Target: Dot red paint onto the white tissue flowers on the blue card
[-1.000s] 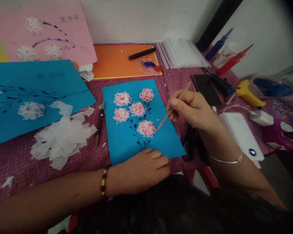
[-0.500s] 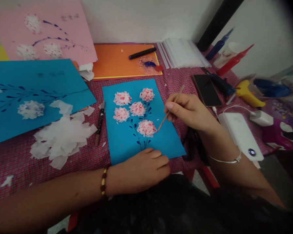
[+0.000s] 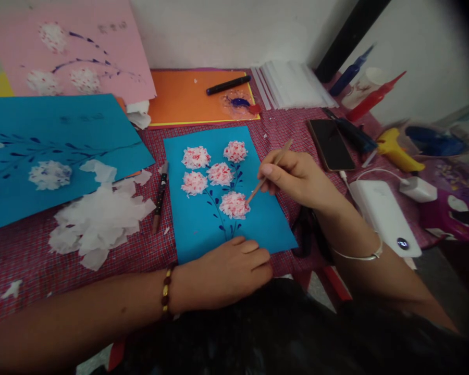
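A blue sheet of paper lies before me with several pink-and-white paper-scrap flowers and painted dark blue stems and leaves. My right hand pinches a thin wooden stick between thumb and fingers. The stick slants down, its tip touching the right edge of the lowest flower. My left hand rests on the sheet's lower edge, fingers curled in and close together; their undersides are hidden, and nothing shows in them. A dark patterned pen lies along the sheet's left side.
White tissue petals are heaped at the left, beside another blue flower sheet. Behind are orange paper with paint blobs and a black marker. At right lie a phone, a glue gun and a white power bank.
My right hand has shifted slightly left, bringing the stick's tip from just beside the lowest flower onto its right edge. My left hand and the sheet have stayed put.
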Action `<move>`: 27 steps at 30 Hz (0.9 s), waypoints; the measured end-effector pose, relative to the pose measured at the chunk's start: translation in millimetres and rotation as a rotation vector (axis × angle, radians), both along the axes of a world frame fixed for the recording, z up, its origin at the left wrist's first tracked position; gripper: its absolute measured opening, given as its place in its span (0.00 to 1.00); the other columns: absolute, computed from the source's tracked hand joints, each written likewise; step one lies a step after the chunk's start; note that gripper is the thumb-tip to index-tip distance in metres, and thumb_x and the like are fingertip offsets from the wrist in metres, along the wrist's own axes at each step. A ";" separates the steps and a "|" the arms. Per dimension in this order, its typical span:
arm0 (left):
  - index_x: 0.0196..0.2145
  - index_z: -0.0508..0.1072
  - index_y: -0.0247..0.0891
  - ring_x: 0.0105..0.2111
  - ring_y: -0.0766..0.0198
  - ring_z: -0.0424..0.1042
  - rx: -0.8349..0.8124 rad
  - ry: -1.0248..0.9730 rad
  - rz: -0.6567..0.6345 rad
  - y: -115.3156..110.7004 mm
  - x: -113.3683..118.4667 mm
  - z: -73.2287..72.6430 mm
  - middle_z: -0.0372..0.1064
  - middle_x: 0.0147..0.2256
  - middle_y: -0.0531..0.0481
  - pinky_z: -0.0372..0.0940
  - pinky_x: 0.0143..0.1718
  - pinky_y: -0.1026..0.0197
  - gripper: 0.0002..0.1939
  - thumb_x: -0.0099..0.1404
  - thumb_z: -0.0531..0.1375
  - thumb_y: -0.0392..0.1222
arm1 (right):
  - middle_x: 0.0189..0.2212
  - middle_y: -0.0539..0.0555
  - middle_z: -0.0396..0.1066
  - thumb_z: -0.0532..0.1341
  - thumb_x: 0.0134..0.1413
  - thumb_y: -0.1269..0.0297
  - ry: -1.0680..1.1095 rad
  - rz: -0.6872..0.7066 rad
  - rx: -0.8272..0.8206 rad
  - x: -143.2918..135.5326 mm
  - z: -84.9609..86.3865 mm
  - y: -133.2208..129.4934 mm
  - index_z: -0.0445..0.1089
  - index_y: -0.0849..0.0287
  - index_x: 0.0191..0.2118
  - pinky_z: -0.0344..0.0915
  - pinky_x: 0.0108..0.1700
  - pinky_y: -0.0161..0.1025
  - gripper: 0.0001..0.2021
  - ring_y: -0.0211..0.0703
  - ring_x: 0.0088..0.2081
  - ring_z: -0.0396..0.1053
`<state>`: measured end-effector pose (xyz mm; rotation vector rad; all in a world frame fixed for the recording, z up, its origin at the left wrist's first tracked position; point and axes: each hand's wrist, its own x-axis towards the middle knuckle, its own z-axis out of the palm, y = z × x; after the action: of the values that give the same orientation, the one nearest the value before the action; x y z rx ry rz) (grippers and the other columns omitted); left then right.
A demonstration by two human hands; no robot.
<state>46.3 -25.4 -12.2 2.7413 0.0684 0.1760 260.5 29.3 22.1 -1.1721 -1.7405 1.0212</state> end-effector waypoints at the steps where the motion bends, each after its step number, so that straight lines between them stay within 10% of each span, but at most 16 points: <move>1: 0.37 0.68 0.37 0.36 0.61 0.61 -0.003 0.004 -0.002 0.0 0.1 0.2 0.66 0.37 0.50 0.56 0.36 0.56 0.03 0.68 0.56 0.37 | 0.22 0.49 0.69 0.59 0.58 0.48 0.000 0.010 0.000 -0.6 -0.7 0.2 0.67 0.59 0.30 0.63 0.23 0.32 0.18 0.32 0.22 0.67; 27: 0.36 0.68 0.37 0.35 0.61 0.61 0.000 -0.020 0.003 0.2 0.3 0.8 0.67 0.36 0.50 0.56 0.35 0.56 0.02 0.67 0.58 0.37 | 0.20 0.48 0.70 0.62 0.53 0.46 0.042 0.043 -0.049 -3.4 -4.9 3.3 0.69 0.57 0.27 0.62 0.20 0.33 0.18 0.33 0.19 0.66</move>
<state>46.6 -25.2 -11.5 2.7386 0.0672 0.2039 257.1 32.6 17.2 -1.1394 -1.7235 1.1119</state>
